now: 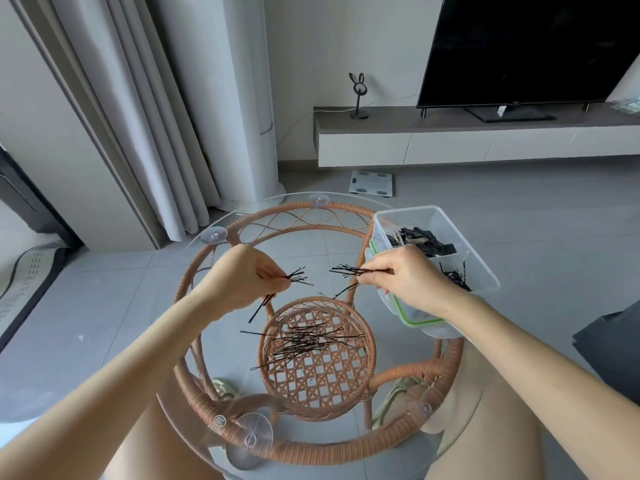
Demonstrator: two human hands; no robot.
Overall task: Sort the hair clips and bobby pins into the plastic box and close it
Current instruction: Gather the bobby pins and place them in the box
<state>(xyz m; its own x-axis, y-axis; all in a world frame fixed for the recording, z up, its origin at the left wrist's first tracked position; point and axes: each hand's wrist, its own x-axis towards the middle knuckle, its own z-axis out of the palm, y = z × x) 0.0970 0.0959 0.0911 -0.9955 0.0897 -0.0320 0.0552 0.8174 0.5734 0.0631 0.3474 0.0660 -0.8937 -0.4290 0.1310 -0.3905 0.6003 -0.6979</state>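
In the middle of the frame the left hand [242,277] pinches a few thin black bobby pins [298,276]; the right hand [407,277] grasps a bigger bunch [349,270], just beside the clear rectangular plastic box [412,218] at the right, which stands open; flat black hair clips [422,240] lie in its far compartment; a loose pile of pins [308,341] rests on the round glass table with rattan frame [311,448], lower centre.

Black bobby pins [308,341] lie mid-frame above a terracotta-brown rattan table [346,441] whose lower shelf [322,379] is woven in an open lattice of crosses. At the right, a clear plastic box [485,268] holds black hair clips [422,240], its lid [420,322] rimmed in bright green. The floor tiles [104,306] are pale grey, the curtains [138,116] at upper left off-white, the television [526,46] at upper right black.
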